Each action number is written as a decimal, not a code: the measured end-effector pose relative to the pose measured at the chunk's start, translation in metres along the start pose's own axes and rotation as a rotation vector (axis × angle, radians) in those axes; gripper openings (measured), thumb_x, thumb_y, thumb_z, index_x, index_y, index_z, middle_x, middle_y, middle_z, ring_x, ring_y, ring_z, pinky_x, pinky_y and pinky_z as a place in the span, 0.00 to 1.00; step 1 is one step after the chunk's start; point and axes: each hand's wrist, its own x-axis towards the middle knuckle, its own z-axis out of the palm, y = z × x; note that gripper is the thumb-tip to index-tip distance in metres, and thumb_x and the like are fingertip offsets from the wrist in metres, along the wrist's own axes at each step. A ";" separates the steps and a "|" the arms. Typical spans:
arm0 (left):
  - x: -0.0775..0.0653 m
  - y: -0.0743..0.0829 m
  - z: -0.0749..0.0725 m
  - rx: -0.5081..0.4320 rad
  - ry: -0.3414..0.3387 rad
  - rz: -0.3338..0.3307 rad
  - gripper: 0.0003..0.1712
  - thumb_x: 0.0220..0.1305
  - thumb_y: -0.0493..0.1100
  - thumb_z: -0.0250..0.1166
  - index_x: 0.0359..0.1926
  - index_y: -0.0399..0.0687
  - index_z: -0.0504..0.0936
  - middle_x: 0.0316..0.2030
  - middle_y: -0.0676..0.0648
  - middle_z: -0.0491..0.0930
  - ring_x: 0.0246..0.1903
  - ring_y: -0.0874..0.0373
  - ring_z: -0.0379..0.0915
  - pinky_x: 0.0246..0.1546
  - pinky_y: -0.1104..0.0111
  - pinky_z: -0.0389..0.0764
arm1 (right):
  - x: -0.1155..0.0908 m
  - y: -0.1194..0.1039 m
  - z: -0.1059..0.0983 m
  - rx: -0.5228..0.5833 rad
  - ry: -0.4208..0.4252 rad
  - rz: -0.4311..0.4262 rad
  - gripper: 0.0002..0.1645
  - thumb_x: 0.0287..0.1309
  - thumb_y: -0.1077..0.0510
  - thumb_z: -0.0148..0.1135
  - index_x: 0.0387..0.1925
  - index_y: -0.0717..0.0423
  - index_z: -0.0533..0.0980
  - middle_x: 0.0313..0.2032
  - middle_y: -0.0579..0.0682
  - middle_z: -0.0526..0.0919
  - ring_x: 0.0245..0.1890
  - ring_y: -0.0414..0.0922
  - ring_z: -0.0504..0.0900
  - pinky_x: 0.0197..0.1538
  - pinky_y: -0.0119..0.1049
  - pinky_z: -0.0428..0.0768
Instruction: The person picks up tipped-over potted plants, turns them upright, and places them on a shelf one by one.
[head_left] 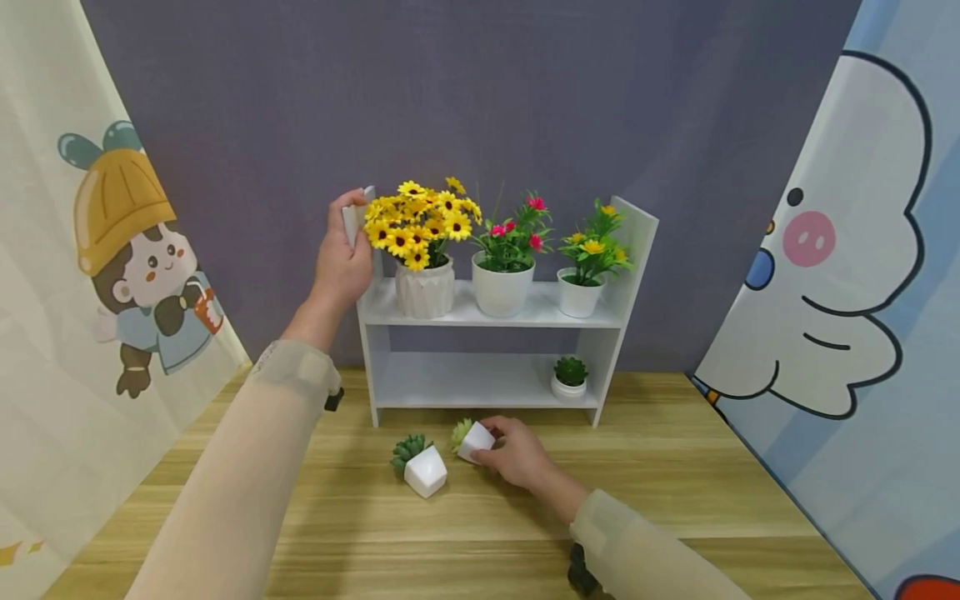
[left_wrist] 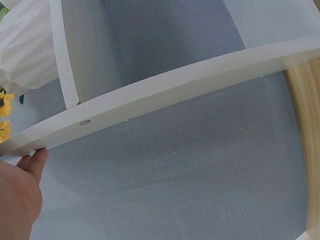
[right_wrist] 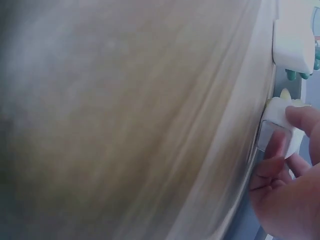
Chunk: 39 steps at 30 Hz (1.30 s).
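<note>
My left hand (head_left: 343, 258) holds the upper left side panel of a white two-tier shelf (head_left: 495, 323). In the left wrist view, its fingertips (left_wrist: 37, 162) bend against the panel's edge. My right hand (head_left: 517, 454) pinches the white pot of a small light-green succulent (head_left: 476, 442), which lies tipped over on the table just before the shelf, its leaves toward the left. From the right wrist, thumb and fingers are seen on both sides of that pot (right_wrist: 282, 112). Left of it, a dark-green succulent in a white faceted pot (head_left: 425, 472) also lies on its side.
The upper tier carries yellow flowers in a ribbed pot (head_left: 425, 289), a pink-flowered plant (head_left: 504, 283) and a smaller yellow-flowered plant (head_left: 580, 295). A round-potted succulent (head_left: 569, 383) stands at the lower tier's right end. Behind the wooden table (head_left: 450, 550) hangs a grey cloth (head_left: 480, 100).
</note>
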 end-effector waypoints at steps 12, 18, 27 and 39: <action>0.000 0.000 0.000 -0.008 0.000 0.009 0.26 0.86 0.40 0.45 0.79 0.56 0.60 0.78 0.43 0.70 0.19 0.59 0.55 0.22 0.67 0.64 | -0.010 0.002 -0.011 -0.046 0.028 -0.069 0.27 0.60 0.57 0.82 0.58 0.58 0.82 0.49 0.54 0.88 0.52 0.53 0.86 0.51 0.46 0.85; 0.000 0.000 0.001 -0.004 0.005 0.009 0.27 0.85 0.40 0.45 0.79 0.56 0.60 0.80 0.46 0.68 0.20 0.58 0.55 0.24 0.66 0.64 | -0.012 0.013 -0.017 0.034 0.030 -0.058 0.28 0.56 0.61 0.83 0.57 0.60 0.82 0.49 0.57 0.89 0.52 0.53 0.87 0.44 0.39 0.86; 0.002 -0.003 0.001 -0.002 0.011 0.011 0.26 0.85 0.40 0.44 0.79 0.56 0.61 0.81 0.47 0.67 0.20 0.57 0.56 0.24 0.65 0.65 | -0.012 0.025 -0.024 0.231 -0.067 0.012 0.32 0.57 0.65 0.80 0.62 0.65 0.78 0.53 0.63 0.87 0.33 0.43 0.81 0.32 0.35 0.80; 0.000 -0.001 0.000 -0.004 0.006 -0.003 0.26 0.85 0.40 0.44 0.79 0.57 0.60 0.80 0.44 0.68 0.23 0.54 0.58 0.26 0.64 0.66 | -0.012 0.028 -0.028 0.277 -0.147 0.039 0.33 0.58 0.66 0.79 0.65 0.65 0.77 0.58 0.63 0.87 0.41 0.44 0.83 0.39 0.38 0.83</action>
